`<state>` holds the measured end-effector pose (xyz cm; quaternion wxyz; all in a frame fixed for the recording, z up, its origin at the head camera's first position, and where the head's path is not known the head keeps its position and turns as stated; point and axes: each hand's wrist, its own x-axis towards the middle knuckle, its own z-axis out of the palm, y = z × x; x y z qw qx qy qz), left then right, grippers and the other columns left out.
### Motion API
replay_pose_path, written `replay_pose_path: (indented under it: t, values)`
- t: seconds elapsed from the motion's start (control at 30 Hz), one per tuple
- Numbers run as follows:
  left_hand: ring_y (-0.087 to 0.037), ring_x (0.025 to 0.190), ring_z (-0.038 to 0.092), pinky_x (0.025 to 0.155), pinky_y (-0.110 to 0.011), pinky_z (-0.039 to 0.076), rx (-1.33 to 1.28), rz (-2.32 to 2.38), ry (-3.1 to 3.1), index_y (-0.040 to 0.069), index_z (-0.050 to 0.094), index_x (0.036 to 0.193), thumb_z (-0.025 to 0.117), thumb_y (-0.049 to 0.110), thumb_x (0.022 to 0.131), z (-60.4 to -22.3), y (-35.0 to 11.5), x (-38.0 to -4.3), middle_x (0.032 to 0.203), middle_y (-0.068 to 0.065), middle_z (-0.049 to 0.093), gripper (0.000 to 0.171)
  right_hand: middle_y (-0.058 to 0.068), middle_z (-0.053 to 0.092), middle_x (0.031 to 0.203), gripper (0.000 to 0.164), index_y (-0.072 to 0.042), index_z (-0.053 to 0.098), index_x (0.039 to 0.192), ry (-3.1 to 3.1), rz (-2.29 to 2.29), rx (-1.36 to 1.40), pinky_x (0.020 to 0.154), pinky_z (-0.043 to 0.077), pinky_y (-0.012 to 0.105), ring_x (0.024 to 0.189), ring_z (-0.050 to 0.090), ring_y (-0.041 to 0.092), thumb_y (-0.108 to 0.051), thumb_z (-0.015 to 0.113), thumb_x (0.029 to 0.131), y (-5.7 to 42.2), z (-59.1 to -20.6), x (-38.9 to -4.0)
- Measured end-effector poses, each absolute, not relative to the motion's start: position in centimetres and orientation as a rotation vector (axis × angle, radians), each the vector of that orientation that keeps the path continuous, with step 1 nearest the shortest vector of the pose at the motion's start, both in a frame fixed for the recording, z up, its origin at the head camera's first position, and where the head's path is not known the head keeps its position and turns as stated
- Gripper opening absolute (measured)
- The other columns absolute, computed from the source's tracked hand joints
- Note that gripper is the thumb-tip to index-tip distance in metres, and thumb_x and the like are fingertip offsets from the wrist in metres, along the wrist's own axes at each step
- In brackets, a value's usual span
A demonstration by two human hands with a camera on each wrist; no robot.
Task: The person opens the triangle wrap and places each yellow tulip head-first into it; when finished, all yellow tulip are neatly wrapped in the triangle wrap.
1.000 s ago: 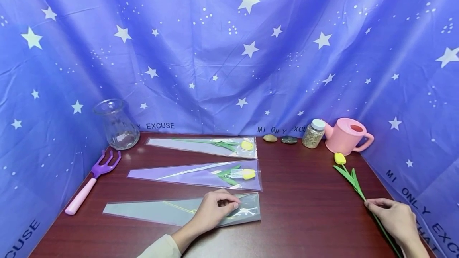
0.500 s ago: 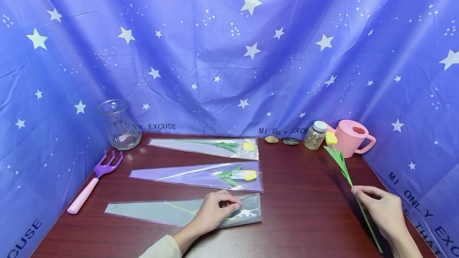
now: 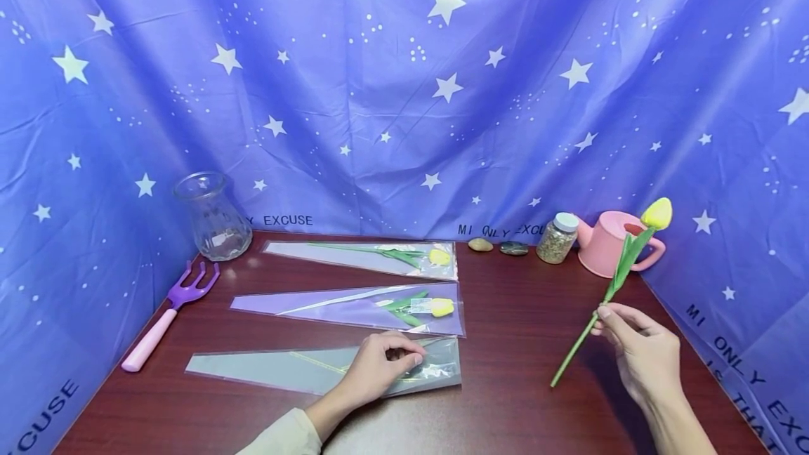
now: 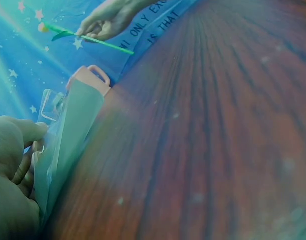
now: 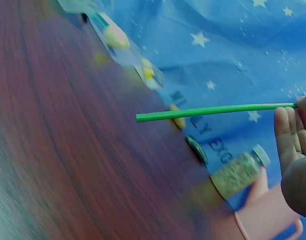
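Observation:
My right hand (image 3: 641,357) pinches the green stem (image 5: 208,111) of an artificial yellow tulip (image 3: 657,213) between thumb and fingers, above the table's right side. The tulip slants, bloom up and right, bare stem end down and left toward the sleeves. With its fingertips, my left hand (image 3: 385,367) pinches the clear front film of a grey-green flower sleeve (image 3: 253,371), near its wide right end. In the left wrist view, that film stands away from the sleeve's opaque back (image 4: 75,125). Part of the sleeve is hidden under my left hand.
Behind lie a purple sleeve (image 3: 341,304) and a whitish sleeve (image 3: 322,251), each with a yellow tulip inside. A glass vase (image 3: 221,230) and purple hand fork (image 3: 189,291) stand left; two stones, a jar of gravel (image 3: 556,241) and a pink watering can (image 3: 607,248) line the back right.
My right hand has moved left and slightly up with the tulip. The tulip has turned, its bloom now leaning right and stem end swinging left. My left hand stays on the grey-green sleeve.

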<state>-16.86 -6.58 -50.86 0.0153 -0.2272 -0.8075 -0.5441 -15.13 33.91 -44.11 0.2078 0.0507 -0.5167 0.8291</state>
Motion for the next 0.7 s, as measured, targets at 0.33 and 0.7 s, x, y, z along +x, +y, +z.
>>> replay_pose_path:
  t: [0.33, 0.7]
  values:
    - [0.001, 0.071, 0.053, 0.063, -0.017, 0.045, -0.703, -1.730, -2.500, 0.024, 0.083, 0.096, 0.080, 0.022, 0.090, -50.7, -6.5, -16.8, 0.091, 0.005, 0.076, 0.007, 0.017, 0.080, 0.092, 0.028, 0.009, 0.074, 0.099, -1.343, 2.462, 0.279, 0.074, 0.063, 0.030, 0.078, 0.078, 0.022, 0.020, 0.048, 0.098, 30.2, -44.6, -14.8]
    - [0.001, 0.071, 0.053, 0.063, -0.017, 0.044, -0.681, -1.754, -2.492, 0.024, 0.083, 0.096, 0.081, 0.020, 0.089, -50.6, -6.5, -16.7, 0.091, 0.005, 0.076, 0.009, 0.016, 0.079, 0.099, 0.029, 0.007, 0.075, 0.102, -1.382, 2.584, 0.296, 0.081, 0.062, 0.030, 0.086, 0.079, 0.019, 0.016, 0.047, 0.101, 27.2, -45.5, -14.2]
